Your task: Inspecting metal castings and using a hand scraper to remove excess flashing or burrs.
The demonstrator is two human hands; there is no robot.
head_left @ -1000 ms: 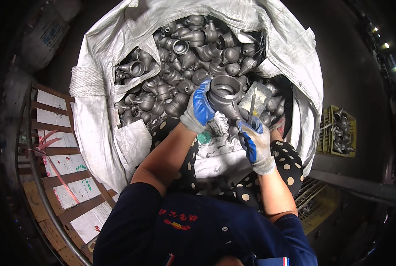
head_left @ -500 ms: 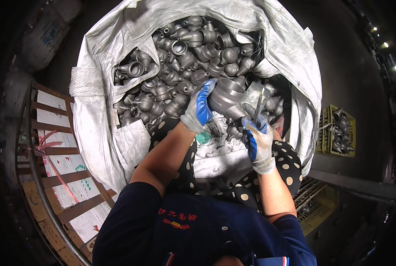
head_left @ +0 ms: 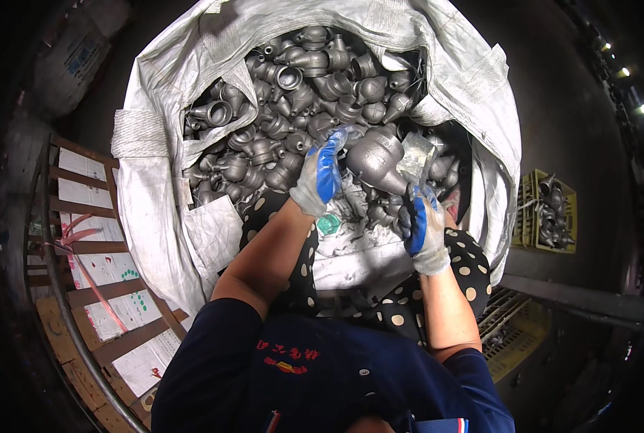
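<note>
A grey metal casting [head_left: 374,159], with a round body tapering to a narrow neck, is tilted above my lap with its neck toward my right hand. My left hand [head_left: 322,177], in a white glove with a blue coated palm, supports its left side, fingertips near its upper rim. My right hand [head_left: 426,229], gloved alike, is closed just below the neck around a thin flat metal tool, largely hidden by the fingers. Beside the casting, above that hand, shows a shiny greyish flat piece [head_left: 414,159]; whether it joins the tool I cannot tell.
A big white woven sack [head_left: 145,195] surrounds many similar castings [head_left: 286,123]. Small castings [head_left: 383,211] lie near my lap on white sheeting. Yellow crates [head_left: 531,209] with castings stand at right. A slatted wooden rack [head_left: 98,289] with a metal rail is at left.
The casting has turned: its ribbed wide end faced up before, and now its smooth rounded body shows. My right hand has shifted slightly down and right, and the tool shows less.
</note>
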